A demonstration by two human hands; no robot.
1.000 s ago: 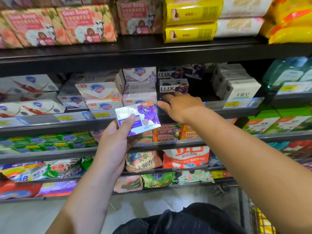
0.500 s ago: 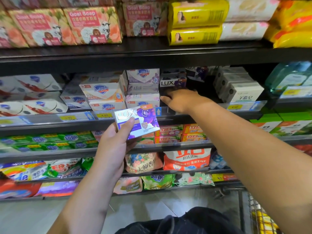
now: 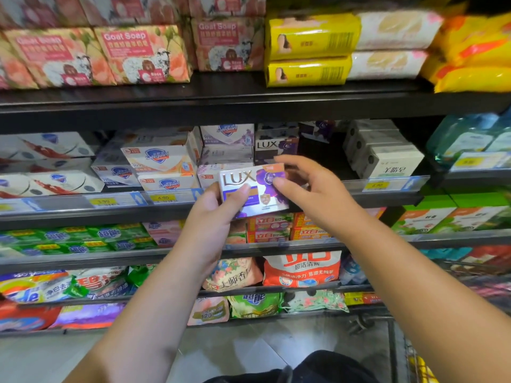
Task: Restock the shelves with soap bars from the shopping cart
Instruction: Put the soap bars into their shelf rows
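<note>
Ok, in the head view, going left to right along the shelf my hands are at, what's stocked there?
Red-streaked white boxes, Safeguard boxes, shelved LUX boxes, plain white boxes, teal bottles. The LUX box in the left hand and right hand overlaps these, so it's left out.

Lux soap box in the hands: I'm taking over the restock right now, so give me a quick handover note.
Left hand grips the white-and-purple cardboard Lux soap box by its left end.
Right hand pinches its right end.
Box is off the shelf, in front of the black middle shelf's edge, below the shelved stack of dark Lux boxes; a dark gap lies right of that stack.
Done: box at shelf height. Left: shelve it, probably in that gap, then fetch more from the wire shopping cart at lower right.
</note>
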